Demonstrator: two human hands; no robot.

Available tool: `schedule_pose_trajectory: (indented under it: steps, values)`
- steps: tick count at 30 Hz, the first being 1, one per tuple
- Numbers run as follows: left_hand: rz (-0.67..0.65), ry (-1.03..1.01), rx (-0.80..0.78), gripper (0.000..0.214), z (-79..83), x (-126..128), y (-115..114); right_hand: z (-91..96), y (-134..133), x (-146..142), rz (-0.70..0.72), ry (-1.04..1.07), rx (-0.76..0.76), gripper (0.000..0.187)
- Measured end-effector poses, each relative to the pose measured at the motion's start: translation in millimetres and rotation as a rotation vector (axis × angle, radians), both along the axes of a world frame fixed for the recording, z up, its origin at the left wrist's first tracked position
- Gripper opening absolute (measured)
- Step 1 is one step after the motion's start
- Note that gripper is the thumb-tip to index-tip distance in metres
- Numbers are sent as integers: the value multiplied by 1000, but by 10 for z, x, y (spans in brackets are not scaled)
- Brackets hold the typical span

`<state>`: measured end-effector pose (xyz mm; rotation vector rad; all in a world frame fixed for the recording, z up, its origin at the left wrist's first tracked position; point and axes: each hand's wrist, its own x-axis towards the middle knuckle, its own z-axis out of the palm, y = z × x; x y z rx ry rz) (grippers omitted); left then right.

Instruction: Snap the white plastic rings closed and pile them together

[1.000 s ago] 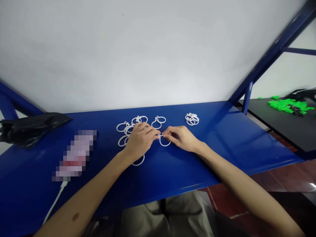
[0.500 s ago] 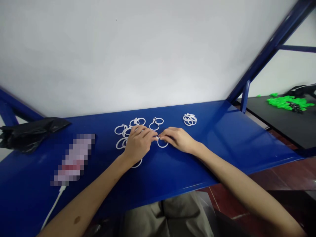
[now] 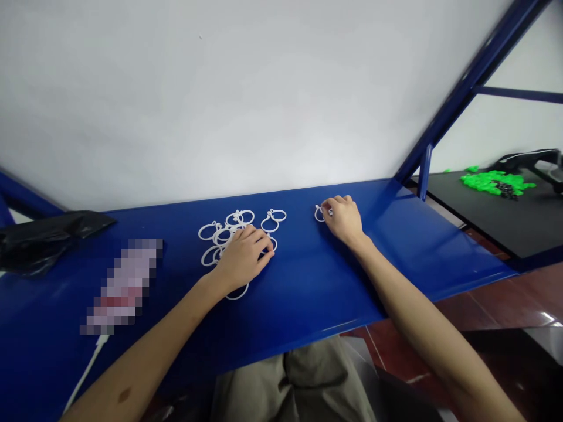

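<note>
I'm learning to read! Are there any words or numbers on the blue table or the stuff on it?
No text can be read anywhere.
The blurred object on the blue table: pixelated, nothing legible.
The white rings, black bag and green pieces: no print visible.

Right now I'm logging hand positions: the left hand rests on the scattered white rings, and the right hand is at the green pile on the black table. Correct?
Not quite. The left hand does rest on the scattered white rings, but the head view shows the right hand on the blue table, at the small stack of rings, well short of the green pile.
</note>
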<state>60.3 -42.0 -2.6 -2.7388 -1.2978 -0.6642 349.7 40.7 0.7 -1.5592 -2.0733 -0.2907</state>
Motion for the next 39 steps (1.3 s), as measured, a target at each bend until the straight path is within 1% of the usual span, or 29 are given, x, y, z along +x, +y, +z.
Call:
schedule_pose_trajectory:
  steps: [4, 9, 11, 13, 15, 17, 19, 21, 22, 24, 26, 28, 30, 33, 35, 37, 39]
  values:
    - [-16, -10, -4, 12, 13, -4, -3, -29, 23, 12, -56, -21, 87, 21]
    - [-28, -25, 22, 13, 20, 8, 7, 45, -25, -33, -42, 34, 81, 21]
    - [-41, -46, 67, 12, 31, 15, 9, 93, -75, -87, -3, 82, 79, 21]
    - [-62, -77, 134, 12, 48, 23, 5, 137, -149, -177, 102, 158, 54, 20]
    - [-81, -107, 206, 12, 68, 35, -9, 168, -248, -301, 266, 260, -51, 20]
    - [-95, -121, 270, 12, 80, 51, -27, 182, -361, -442, 424, 365, -231, 22]
    - [-119, -117, 323, 12, 78, 73, -45, 180, -465, -568, 532, 448, -419, 21]
    - [-156, -115, 353, 12, 63, 98, -61, 169, -537, -650, 600, 493, -535, 18]
    - [-178, -121, 354, 11, 55, 111, -68, 164, -558, -671, 624, 503, -563, 16]
    - [-198, -160, 326, 10, 43, 132, -81, 160, -572, -675, 651, 513, -568, 15]
    - [-170, -227, 275, 21, 47, 142, -92, 170, -566, -652, 679, 521, -554, 15]
    - [-113, -294, 224, 29, 66, 135, -99, 189, -560, -629, 732, 544, -562, 14]
    - [-86, -332, 178, 32, 91, 113, -102, 206, -564, -623, 777, 582, -603, 13]
    - [-125, -320, 112, 36, 111, 76, -98, 211, -582, -642, 789, 666, -695, 14]
    - [-146, -303, 136, 37, 106, 63, -88, 199, -592, -657, 794, 743, -769, 17]
    - [-146, -281, 223, 35, 94, 60, -70, 182, -595, -665, 811, 809, -835, 19]
    - [-158, -244, 314, 28, 86, 59, -52, 168, -592, -663, 820, 832, -876, 21]
